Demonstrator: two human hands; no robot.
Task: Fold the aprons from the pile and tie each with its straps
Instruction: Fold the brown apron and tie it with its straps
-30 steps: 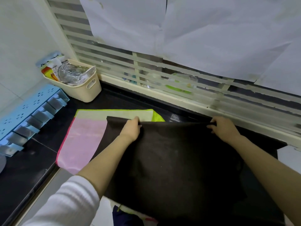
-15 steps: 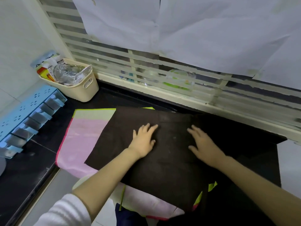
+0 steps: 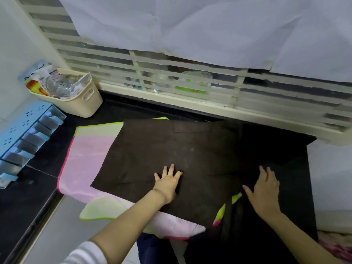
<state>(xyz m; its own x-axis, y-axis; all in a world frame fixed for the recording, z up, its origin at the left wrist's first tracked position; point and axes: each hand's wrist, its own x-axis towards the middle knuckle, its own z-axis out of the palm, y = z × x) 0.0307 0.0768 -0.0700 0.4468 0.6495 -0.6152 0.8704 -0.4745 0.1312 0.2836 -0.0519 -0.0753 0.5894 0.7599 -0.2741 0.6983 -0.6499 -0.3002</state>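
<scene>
- One second ago my two hands pinched the far edge of the brown apron (image 3: 171, 149) and held it up. Now that edge lies down by the window and the cloth is flat on the counter (image 3: 24, 187).
- Since half a second ago both hands have slid from the middle of the cloth toward me, so I judge that I am smoothing it.
- My left hand (image 3: 167, 182) is open, fingers spread, and presses flat on the brown apron close to its near edge.
- My right hand (image 3: 264, 195) is also open and spread. It rests on the darker cloth at the right side; whether this is the same apron I cannot tell.
- The brown apron lies on top of the pink apron (image 3: 83, 161), which shows at the left and hangs a little over the counter edge.
- For the task this means, I think, that the apron is only spread out. The folding is not yet finished and no tie is made. I cannot pick out the straps.
- The cream basket (image 3: 83, 109) stands in the far left corner, well apart from the aprons. It holds some packets (image 3: 38, 86) and a clear shiny thing (image 3: 59, 83) that I cannot name.
- The blue rack (image 3: 22, 138) at the left has a row of slots; what is in them I cannot tell.
</scene>
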